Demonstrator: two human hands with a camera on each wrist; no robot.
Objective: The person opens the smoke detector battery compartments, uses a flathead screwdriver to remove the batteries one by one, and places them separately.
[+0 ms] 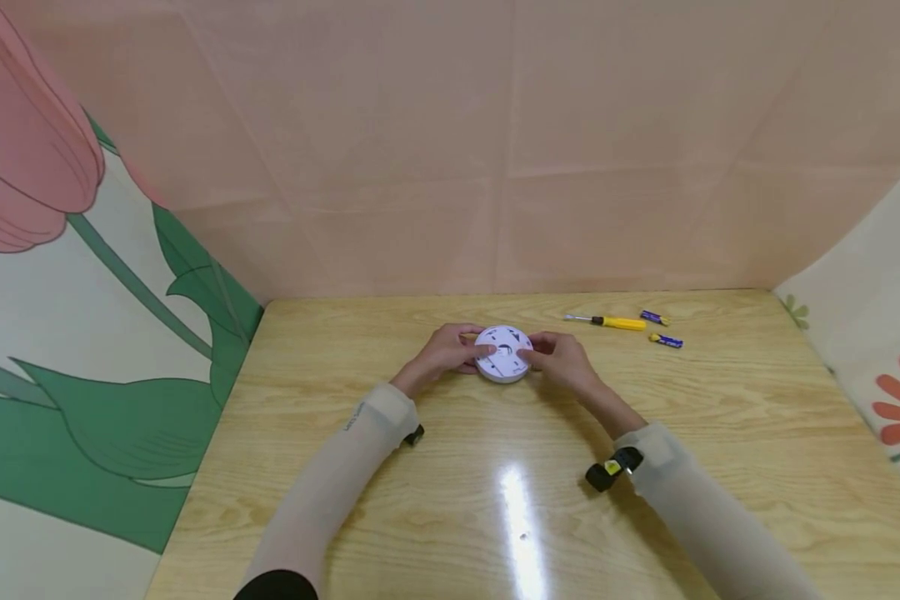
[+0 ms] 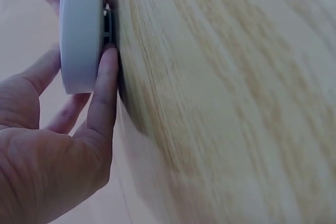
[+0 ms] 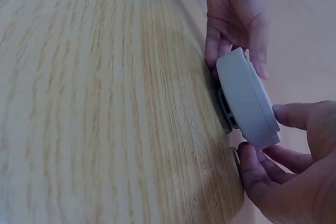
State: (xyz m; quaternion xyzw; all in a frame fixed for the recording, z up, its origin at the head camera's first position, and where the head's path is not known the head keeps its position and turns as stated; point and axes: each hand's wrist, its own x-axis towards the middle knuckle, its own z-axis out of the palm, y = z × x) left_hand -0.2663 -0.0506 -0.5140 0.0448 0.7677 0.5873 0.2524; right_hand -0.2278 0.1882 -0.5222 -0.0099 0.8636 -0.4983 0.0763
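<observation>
Between both hands is a round white smoke detector [image 1: 504,364], its flat face with slots and dark markings turned up. My left hand [image 1: 444,348] grips its left edge, thumb on top and fingers below, as the left wrist view also shows at the white side wall [image 2: 81,35]. At the opposite edge my right hand [image 1: 566,362] pinches it, thumb [image 3: 289,115] on the upper face and fingers curled beneath. A dark slotted part [image 3: 227,109] juts from the underside, close to the table; whether it touches the wood is hard to tell.
A yellow-handled screwdriver [image 1: 622,323] lies right of the hands on the wooden table [image 1: 307,350]. Two small blue-and-yellow batteries [image 1: 666,341] lie by its handle end. Behind the table hangs a pink cloth [image 1: 390,225]; patterned panels stand at both sides.
</observation>
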